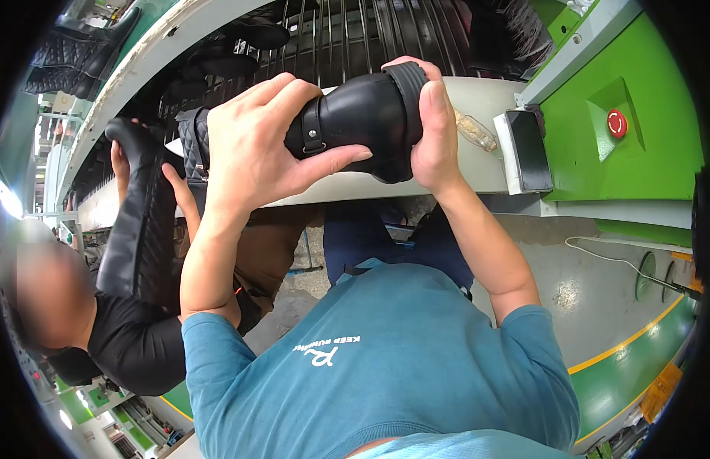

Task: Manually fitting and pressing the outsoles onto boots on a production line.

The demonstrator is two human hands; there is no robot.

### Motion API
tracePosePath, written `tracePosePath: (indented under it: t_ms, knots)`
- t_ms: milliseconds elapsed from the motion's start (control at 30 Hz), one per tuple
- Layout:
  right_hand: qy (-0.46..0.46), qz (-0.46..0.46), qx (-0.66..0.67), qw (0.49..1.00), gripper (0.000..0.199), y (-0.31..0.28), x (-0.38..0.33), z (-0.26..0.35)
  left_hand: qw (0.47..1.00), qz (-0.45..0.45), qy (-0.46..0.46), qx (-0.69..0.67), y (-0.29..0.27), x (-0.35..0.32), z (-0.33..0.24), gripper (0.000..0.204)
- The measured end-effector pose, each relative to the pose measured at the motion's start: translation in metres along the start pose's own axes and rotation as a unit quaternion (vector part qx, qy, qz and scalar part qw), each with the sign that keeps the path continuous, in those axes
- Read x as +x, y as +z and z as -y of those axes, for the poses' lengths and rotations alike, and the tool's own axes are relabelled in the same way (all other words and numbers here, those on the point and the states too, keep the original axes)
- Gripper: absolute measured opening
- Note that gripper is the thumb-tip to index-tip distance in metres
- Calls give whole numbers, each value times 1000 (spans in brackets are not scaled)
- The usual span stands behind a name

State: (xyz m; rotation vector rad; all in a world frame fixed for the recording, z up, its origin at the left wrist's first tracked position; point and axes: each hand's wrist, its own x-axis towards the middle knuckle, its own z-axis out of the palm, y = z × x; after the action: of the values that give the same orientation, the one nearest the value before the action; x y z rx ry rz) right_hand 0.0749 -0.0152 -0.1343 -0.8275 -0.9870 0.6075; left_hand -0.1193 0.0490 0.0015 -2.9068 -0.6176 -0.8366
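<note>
A black boot (355, 115) lies sideways across both my hands, above the white ledge. It has a quilted shaft, a strap with a metal ring round the ankle, and a ridged sole on the right. My left hand (259, 141) is closed round the boot near the strap, thumb stretched along its side. At the sole end, my right hand (435, 130) grips it with the palm against the sole; some of its fingers are hidden behind. Part of the shaft is hidden behind my left hand.
Behind the white ledge (477, 172) runs a rack of metal rods (363, 38), with dark boots at its left. A phone (528, 149) and a clear plastic piece (475, 132) lie right, near a red button (617, 123) on a green panel. At left, a co-worker holds a tall black boot (137, 222).
</note>
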Motion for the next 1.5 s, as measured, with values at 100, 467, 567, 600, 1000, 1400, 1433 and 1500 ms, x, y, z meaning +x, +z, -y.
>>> tracePosePath:
  t_ms: [100, 467, 567, 600, 1000, 1400, 1433, 1500]
  knots:
    - [-6, 18, -20, 1000, 55, -3, 2, 6, 1000, 9, -7, -9, -1, 1, 2, 65]
    - [72, 22, 71, 995, 50, -1, 12, 34, 1000, 4, -24, -3, -2, -3, -2, 66]
    - [50, -1, 87, 995, 46, 7, 16, 32, 1000, -6, -21, 6, -3, -3, -8, 66]
    - [41, -12, 74, 996, 43, 8, 17, 34, 1000, -8, -17, 5, -3, -3, -8, 66]
    - [-12, -15, 14, 1000, 29, 9, 17, 18, 999, -7, -33, 4, -1, -6, -5, 66]
    - [-11, -24, 17, 1000, 32, 14, 21, 13, 999, -22, -22, -22, 3, -5, 4, 68]
    - [-7, -22, 20, 1000, 32, 14, 21, 13, 999, -23, -21, -24, 4, -5, 4, 68]
    - [4, -14, 28, 1000, 32, 11, 20, 15, 999, -25, -22, -24, 4, -5, 4, 67]
